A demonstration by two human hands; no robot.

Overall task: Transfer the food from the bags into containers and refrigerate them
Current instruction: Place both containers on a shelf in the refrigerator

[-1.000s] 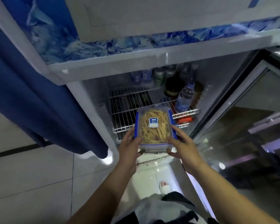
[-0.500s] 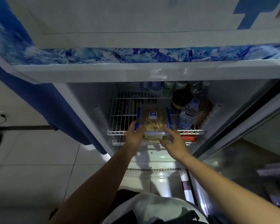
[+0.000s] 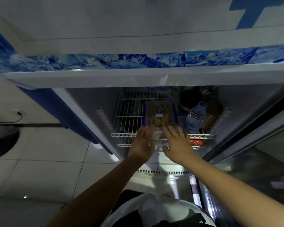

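Blue-edged container (image 3: pixel 160 116), white wire shelf (image 3: pixel 128 118)

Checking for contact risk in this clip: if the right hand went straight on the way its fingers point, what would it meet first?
Most likely the food container on the wire shelf; the right hand reaches its near end already, fingers straight. The water bottle stands just right of that line.

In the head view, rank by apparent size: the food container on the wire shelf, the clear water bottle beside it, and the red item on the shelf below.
1. Food container, largest.
2. Water bottle, narrower; it stands at a similar depth, so this ranking is fair.
3. Red item, smallest, though the shelf rail partly hides it.
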